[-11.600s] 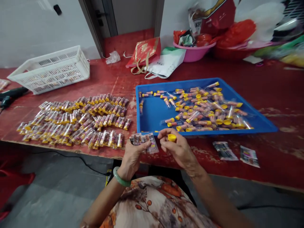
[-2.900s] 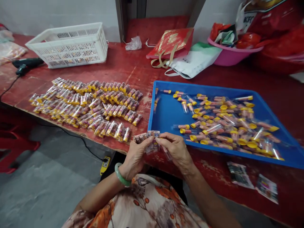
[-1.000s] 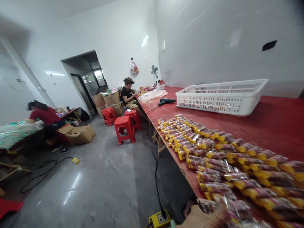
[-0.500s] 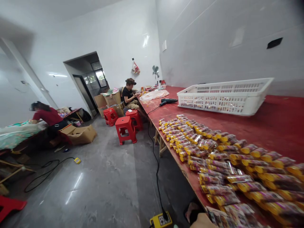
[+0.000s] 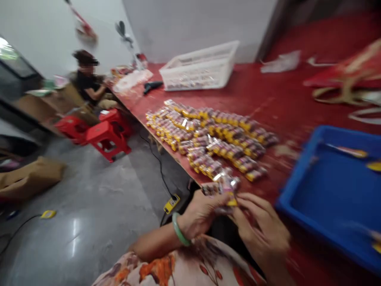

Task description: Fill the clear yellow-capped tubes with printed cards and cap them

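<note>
The picture is smeared by motion. My left hand (image 5: 201,212), with a green bangle on the wrist, is closed on a small stack of printed cards (image 5: 220,186) at the near edge of the red table (image 5: 268,91). My right hand (image 5: 263,224) meets it from the right, fingers pinched on a clear tube with a yellow cap (image 5: 231,201). Just beyond the hands lie rows of filled yellow-capped tubes (image 5: 208,135). To the right stands a blue tray (image 5: 324,190) with a few tubes showing in it.
A white slotted basket (image 5: 201,67) and a black tool (image 5: 151,86) sit at the table's far end. A person (image 5: 87,81) sits at the far left by red stools (image 5: 101,133). A yellow power strip (image 5: 171,203) and cable lie on the grey floor. Bags lie at the right.
The view has swung back right and down from the room to the table. Both hands are in view again, joined over the cards and a tube; the blue tray shows again.
</note>
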### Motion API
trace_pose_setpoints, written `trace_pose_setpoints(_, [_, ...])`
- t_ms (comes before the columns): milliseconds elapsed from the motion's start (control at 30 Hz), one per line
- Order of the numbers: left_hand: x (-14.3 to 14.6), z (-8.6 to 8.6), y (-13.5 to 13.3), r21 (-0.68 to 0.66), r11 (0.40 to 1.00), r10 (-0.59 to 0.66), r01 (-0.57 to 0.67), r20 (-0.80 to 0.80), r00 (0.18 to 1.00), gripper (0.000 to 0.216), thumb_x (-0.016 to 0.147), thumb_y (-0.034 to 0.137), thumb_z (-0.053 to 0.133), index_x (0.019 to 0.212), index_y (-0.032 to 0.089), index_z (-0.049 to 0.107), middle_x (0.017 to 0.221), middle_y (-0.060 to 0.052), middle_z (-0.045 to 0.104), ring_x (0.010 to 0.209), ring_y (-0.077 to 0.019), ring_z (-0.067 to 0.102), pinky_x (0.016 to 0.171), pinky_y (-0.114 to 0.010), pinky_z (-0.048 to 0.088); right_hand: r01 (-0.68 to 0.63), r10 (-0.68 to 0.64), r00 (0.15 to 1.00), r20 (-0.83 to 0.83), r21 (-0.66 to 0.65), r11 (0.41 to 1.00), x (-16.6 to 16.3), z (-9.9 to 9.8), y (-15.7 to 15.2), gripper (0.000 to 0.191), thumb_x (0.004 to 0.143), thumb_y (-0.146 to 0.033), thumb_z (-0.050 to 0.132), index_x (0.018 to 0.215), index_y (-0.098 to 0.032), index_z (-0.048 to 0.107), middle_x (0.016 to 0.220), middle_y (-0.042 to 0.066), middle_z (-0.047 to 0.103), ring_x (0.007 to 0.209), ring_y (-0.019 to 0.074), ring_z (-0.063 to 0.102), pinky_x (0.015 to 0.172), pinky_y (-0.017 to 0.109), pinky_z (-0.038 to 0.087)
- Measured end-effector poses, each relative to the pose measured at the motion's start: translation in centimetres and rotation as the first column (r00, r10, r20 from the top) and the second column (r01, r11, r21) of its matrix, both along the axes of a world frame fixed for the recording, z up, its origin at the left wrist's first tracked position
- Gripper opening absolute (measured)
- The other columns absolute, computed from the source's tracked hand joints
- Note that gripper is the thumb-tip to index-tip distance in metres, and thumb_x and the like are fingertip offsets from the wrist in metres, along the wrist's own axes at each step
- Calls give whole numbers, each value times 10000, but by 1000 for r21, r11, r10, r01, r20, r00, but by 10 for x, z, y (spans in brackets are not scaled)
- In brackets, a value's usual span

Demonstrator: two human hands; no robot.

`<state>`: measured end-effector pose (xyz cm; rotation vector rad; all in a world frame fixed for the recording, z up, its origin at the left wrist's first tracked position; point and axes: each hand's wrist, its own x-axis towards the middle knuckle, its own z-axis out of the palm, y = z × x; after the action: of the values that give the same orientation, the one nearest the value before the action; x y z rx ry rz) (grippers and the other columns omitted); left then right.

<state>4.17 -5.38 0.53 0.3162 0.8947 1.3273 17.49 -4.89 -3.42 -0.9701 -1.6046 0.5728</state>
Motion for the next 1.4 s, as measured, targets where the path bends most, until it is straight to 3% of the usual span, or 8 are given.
trace_pose_setpoints(100, [-3,1,1,-8,1000,-29,29,7,1000,335,592,245,860,859,104,715,830,-58,686,710,-123,607,684,-238,485,90,-124,981,152,212,973,-7,7,3,272,789,-96,649,1021,-236,627,978,47,682,887,189,654,800,353,532])
trace_pose_setpoints(233, [-1,0,2,-18,998,-56,56,-16,998,376,564,233,873,876,102,708,825,-50,684,699,-119,603,683,-243,487,125,-176,974,144,308,943,-12,12,8,256,806,-45,608,1017,-190,614,953,66,679,851,166,659,757,313,542])
trace_pose_setpoints(533, [-5,0,9,-18,983,-184,183,-69,981,353,608,230,849,901,103,698,788,-37,673,667,-113,603,649,-238,499,58,-102,976,190,226,972,7,7,4,357,762,-77,672,1091,-192,593,1016,79,655,898,200,644,777,353,537])
trace_pose_setpoints(700, [-4,7,11,-61,963,-265,261,-71,962,360,643,256,829,934,95,691,803,-42,669,672,-119,608,649,-254,518,50,-54,996,74,55,997,21,11,-3,353,746,-84,700,1067,-203,614,1046,63,630,661,119,597,693,326,527])
trace_pose_setpoints(767, [-2,9,11,-76,958,-281,276,-63,958,364,630,251,837,925,95,692,792,-39,665,668,-117,604,641,-249,517,41,-42,999,32,31,999,23,11,-6,357,740,-68,696,1060,-208,624,1036,60,629,663,120,597,652,307,525])
trace_pose_setpoints(967, [2,14,9,-37,943,-331,330,-14,944,277,637,222,829,854,112,696,781,-23,672,672,-102,607,660,-225,506,60,-66,997,41,124,990,19,10,-10,357,741,-59,655,1061,-216,631,1001,66,654,894,207,646,741,355,550])
trace_pose_setpoints(1233, [5,10,6,-28,936,-350,352,39,936,239,651,190,819,847,119,704,742,-11,665,666,-95,610,628,-199,500,235,-269,959,92,273,933,9,8,-12,315,729,-47,647,1005,-199,631,943,66,677,817,185,667,684,323,563])
trace_pose_setpoints(1400, [6,7,4,-60,944,-323,326,46,945,279,623,193,837,852,114,697,753,-23,673,663,-109,618,640,-230,521,252,-299,948,104,323,912,5,5,-15,348,714,-7,667,1013,-183,642,960,75,674,818,178,665,674,308,564])
